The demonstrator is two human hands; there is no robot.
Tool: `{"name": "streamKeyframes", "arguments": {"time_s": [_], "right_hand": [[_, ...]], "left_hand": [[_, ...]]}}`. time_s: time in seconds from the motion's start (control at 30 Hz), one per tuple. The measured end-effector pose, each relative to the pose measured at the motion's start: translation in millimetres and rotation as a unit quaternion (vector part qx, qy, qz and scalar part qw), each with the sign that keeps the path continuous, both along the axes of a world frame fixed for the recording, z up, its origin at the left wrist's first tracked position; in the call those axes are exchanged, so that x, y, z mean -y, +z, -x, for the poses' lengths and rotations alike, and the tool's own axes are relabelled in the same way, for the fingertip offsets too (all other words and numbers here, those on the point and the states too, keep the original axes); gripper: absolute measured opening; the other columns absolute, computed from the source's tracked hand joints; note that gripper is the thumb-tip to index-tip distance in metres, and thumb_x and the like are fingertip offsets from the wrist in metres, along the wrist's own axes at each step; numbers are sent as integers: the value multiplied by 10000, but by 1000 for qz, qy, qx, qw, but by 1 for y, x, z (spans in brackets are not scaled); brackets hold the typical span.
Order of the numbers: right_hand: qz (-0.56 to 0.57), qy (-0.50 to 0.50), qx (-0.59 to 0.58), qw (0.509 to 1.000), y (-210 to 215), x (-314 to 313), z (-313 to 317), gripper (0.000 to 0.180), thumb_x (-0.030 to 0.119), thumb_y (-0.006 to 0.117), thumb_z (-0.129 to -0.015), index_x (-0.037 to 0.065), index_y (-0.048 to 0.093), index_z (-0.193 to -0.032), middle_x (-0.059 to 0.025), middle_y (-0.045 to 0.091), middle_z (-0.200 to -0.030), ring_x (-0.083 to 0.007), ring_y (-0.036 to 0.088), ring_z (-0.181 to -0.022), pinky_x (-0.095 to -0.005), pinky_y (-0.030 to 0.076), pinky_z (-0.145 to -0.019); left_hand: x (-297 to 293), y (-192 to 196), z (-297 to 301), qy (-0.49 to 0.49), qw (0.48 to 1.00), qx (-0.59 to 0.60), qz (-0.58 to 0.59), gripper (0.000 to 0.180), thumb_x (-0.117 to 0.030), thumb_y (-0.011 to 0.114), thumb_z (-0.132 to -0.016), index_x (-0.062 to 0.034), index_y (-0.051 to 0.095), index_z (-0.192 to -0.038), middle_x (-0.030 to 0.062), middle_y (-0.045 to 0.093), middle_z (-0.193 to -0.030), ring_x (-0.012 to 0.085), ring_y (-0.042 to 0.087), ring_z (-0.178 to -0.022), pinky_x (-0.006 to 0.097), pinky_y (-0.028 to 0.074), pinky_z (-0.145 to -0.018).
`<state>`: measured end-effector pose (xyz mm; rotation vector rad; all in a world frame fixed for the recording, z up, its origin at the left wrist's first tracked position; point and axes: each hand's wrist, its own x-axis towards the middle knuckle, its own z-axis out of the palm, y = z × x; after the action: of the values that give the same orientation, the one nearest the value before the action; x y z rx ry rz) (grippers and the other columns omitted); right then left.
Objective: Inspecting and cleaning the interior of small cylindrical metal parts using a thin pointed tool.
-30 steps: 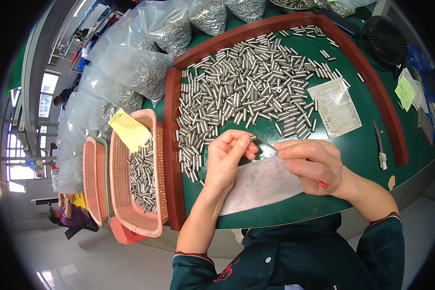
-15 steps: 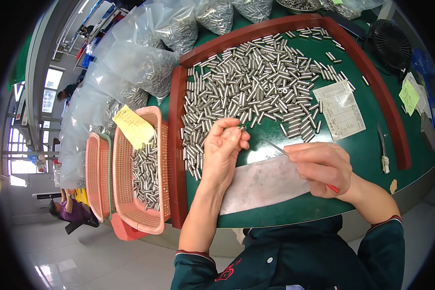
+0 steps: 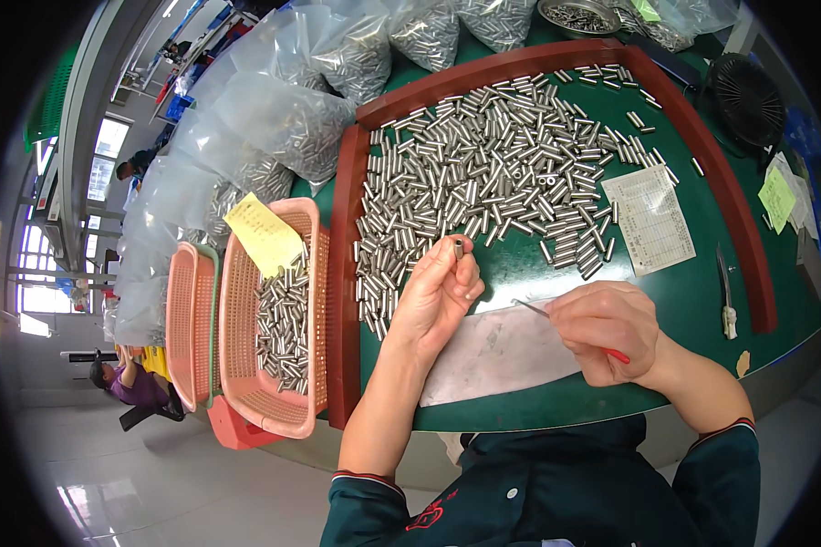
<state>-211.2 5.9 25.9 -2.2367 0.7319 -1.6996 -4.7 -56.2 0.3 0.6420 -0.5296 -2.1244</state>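
The left hand (image 3: 438, 292) is raised over the green surface (image 3: 693, 301), its fingers (image 3: 454, 264) closed around 1 small metal tube (image 3: 458, 246), which stands upright at the fingertips with its open end facing up. The tube sits just at the near edge of the big spread of loose metal tubes (image 3: 493, 173) lying inside the dark red frame (image 3: 342, 273) that borders the surface.

The right hand (image 3: 607, 328) rests lower and to the right, its fingers curled shut on a thin metal pick (image 3: 531, 308) with a red handle end (image 3: 616, 356) showing below the palm. The pick's tip points left toward the left hand, but the 2 are apart. Both hands are over or near a pale grey sheet (image 3: 497, 351) lying at the near edge of the surface.

To the person's left, just outside the frame, a pink plastic basket (image 3: 242, 365) holds a smaller heap of tubes, with a yellow paper note (image 3: 263, 234) lying on it. A second pink basket (image 3: 190, 328) stands beside it. Clear plastic bags of tubes (image 3: 274, 128) are piled behind. On the right of the surface lie a printed paper form (image 3: 649, 219), a small knife-like tool (image 3: 724, 292) and a black fan (image 3: 746, 91).
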Motion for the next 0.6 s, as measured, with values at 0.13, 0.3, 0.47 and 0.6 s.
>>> {"name": "streamKeyframes", "arguments": {"time_s": [0.13,0.3,0.47,0.6], "right_hand": [[-5,16,4,1000,-6,0,-3,301,-66,634,-568,36,561,-842,-50,557,-688,-187,556,-537,-267,432,-445],[-23,8,-46,999,-10,1,-5,316,-51,604,-530,44,548,-827,-10,513,-639,-164,486,-486,-265,385,-423],[-29,8,-44,999,-10,1,-5,313,-54,609,-546,46,546,-836,-11,514,-634,-164,491,-486,-266,388,-425],[-29,8,-46,998,-10,1,-6,318,-63,621,-571,44,546,-861,-22,520,-634,-169,497,-484,-269,386,-423]], "left_hand": [[0,0,-1,-35,999,-17,20,204,-255,485,-930,-54,508,-899,-9,395,-608,82,332,-553,222,311,-545],[-1,1,3,-76,996,-47,29,141,-183,505,-904,-54,467,-862,-19,365,-626,80,321,-562,217,302,-538],[-1,-1,1,-67,997,-43,13,152,-194,475,-921,-55,469,-859,-22,357,-622,76,316,-559,217,302,-538],[1,-4,-1,-62,997,-35,-9,159,-198,460,-930,-54,488,-869,-28,349,-614,73,312,-550,217,299,-533]]}}
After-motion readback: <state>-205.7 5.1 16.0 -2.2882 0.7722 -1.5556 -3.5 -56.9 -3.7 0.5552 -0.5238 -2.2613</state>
